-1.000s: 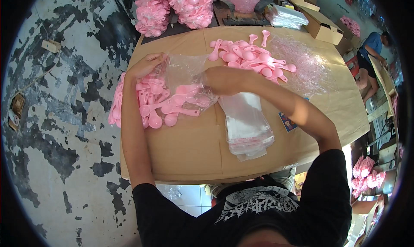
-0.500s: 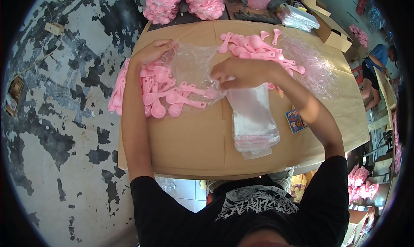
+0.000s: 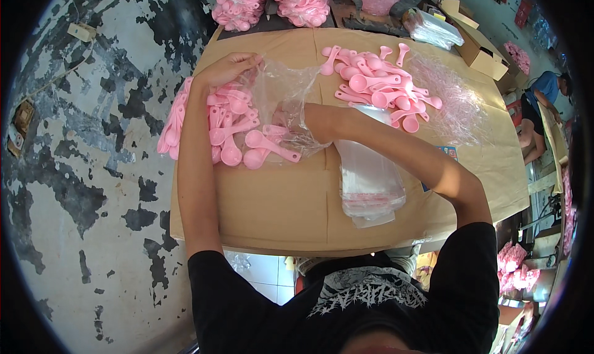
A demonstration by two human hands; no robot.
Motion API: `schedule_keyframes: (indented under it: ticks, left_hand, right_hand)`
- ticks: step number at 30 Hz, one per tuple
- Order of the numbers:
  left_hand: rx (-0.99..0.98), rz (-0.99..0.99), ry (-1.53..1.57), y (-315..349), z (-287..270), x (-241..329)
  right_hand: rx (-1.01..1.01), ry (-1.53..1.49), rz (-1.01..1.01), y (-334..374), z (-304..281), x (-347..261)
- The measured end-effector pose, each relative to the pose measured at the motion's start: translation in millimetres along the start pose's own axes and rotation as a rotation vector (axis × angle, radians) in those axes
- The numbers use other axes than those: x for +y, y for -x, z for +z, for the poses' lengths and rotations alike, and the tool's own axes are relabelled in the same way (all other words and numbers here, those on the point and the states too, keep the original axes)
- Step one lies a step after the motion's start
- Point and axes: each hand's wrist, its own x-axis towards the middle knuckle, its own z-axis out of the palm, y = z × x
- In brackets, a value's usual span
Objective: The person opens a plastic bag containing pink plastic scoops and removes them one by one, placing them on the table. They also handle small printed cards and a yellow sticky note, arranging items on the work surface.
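Note:
A large clear plastic bag point(image 3: 278, 85) lies spread over the middle of the table, partly across a pile of pink measuring spoons point(image 3: 232, 125). At its upper left edge my left hand point(image 3: 228, 69) pinches the film between closed fingers. My right hand point(image 3: 294, 118) reaches leftward into the bag's mouth; its fingers show only dimly through the film, so whether they hold anything is hidden. Under my right forearm lies a stack of small clear resealable bags point(image 3: 370, 181). Beyond that forearm a second heap of pink measuring spoons point(image 3: 383, 82) is spread out.
Clear crinkled plastic strips point(image 3: 455, 100) lie right of the far spoon heap. Filled bags of pink spoons point(image 3: 300, 1), a packet of clear bags point(image 3: 433, 27) and a cardboard box point(image 3: 479, 51) stand along the back. A blue printed card point(image 3: 450, 151) shows behind my right forearm. Another person point(image 3: 538, 106) sits far right.
My right hand has moved from the bag's edge down and left into its mouth, and the film now surrounds it. My left hand keeps its hold on the bag.

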Motion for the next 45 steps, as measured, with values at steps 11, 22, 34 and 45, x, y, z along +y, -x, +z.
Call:
schedule_keyframes:
  ticks: [11, 22, 34, 45]
  left_hand:
    - [-0.009, 0.020, 0.015, -3, 1, 2]
    - [0.013, -0.005, 0.052, 6, 6, 11]
    - [0.003, -0.056, 0.107, 3, 4, 7]
    - [0.008, -0.055, 0.097, 0, 3, 6]
  right_hand:
    - [-0.028, 0.124, 0.051, 7, -7, -8]
    - [0.097, 0.236, 0.307, 46, -125, -29]
    - [0.254, 0.131, 0.548, 136, -196, 0]
    - [0.364, 0.210, 0.532, 133, -200, 4]
